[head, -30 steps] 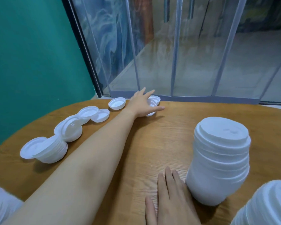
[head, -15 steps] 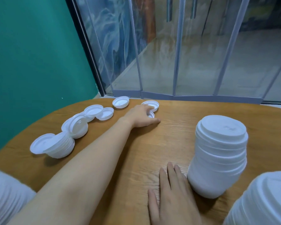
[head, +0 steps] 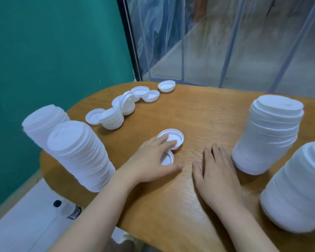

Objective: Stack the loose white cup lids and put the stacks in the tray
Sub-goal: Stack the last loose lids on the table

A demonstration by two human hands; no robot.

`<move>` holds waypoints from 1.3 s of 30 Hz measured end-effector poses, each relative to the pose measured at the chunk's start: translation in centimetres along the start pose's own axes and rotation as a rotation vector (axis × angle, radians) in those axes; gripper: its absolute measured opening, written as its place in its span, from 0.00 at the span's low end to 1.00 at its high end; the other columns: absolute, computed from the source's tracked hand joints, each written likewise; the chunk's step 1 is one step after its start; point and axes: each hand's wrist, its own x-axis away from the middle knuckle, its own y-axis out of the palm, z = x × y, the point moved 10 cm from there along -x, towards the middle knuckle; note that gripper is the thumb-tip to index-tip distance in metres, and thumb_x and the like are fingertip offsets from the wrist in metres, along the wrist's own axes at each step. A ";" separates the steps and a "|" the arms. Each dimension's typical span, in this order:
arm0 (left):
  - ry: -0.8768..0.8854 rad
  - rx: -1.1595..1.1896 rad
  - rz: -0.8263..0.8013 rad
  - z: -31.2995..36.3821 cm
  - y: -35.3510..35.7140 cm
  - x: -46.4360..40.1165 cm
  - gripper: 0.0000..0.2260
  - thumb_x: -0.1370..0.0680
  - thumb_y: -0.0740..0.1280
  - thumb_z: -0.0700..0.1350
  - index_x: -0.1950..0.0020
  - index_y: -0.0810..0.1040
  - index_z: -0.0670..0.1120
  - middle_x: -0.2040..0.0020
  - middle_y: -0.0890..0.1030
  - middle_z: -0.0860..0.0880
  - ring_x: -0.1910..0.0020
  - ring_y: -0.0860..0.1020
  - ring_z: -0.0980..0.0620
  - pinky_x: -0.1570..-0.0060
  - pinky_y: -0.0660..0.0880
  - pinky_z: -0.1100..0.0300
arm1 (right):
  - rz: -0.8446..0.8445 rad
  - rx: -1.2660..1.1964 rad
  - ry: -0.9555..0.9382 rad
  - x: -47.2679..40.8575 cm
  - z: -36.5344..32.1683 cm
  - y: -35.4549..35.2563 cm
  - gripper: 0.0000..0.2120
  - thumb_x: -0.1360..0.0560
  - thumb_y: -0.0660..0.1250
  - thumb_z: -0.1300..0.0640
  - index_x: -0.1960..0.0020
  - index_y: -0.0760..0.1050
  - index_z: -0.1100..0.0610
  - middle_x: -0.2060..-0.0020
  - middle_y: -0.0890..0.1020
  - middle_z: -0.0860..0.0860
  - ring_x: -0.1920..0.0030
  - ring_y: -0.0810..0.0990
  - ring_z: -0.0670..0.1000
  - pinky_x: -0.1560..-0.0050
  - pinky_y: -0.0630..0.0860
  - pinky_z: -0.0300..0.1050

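A: Status, largest item first?
B: Wooden table carries four tall lid stacks; loose lids lie at the far left edge.
A: Hands?
B: Left hand: fingers pressing two upturned lids at centre; right hand: fingers released, flat on the table.

Teal wall, clear strip curtain, rounded wooden table.
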 end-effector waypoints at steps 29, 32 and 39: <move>0.061 1.132 0.171 1.6 0.4 1.9 0.28 0.34 0.79 0.54 0.41 0.72 0.47 0.41 0.84 0.49 0.40 0.83 0.51 0.34 0.77 0.46 | 0.041 -0.850 -0.139 0.1 -1.4 -2.1 0.21 0.20 0.57 0.39 0.34 0.77 0.47 0.42 0.83 0.40 0.40 0.80 0.41 0.41 0.72 0.33; 0.115 1.049 0.088 2.4 1.1 1.9 0.23 0.26 0.75 0.53 0.38 0.71 0.45 0.41 0.85 0.50 0.37 0.82 0.51 0.33 0.75 0.46 | -0.008 -0.872 -0.193 0.4 -2.4 -2.5 0.11 0.20 0.64 0.45 0.38 0.76 0.41 0.46 0.84 0.38 0.43 0.81 0.40 0.45 0.72 0.29; 0.148 0.844 0.053 2.5 1.1 1.4 0.24 0.22 0.68 0.59 0.30 0.74 0.49 0.40 0.84 0.52 0.39 0.82 0.53 0.35 0.76 0.51 | -0.077 -0.940 -0.200 0.9 -2.4 -2.4 0.16 0.24 0.70 0.50 0.37 0.76 0.41 0.45 0.83 0.33 0.42 0.81 0.39 0.43 0.73 0.29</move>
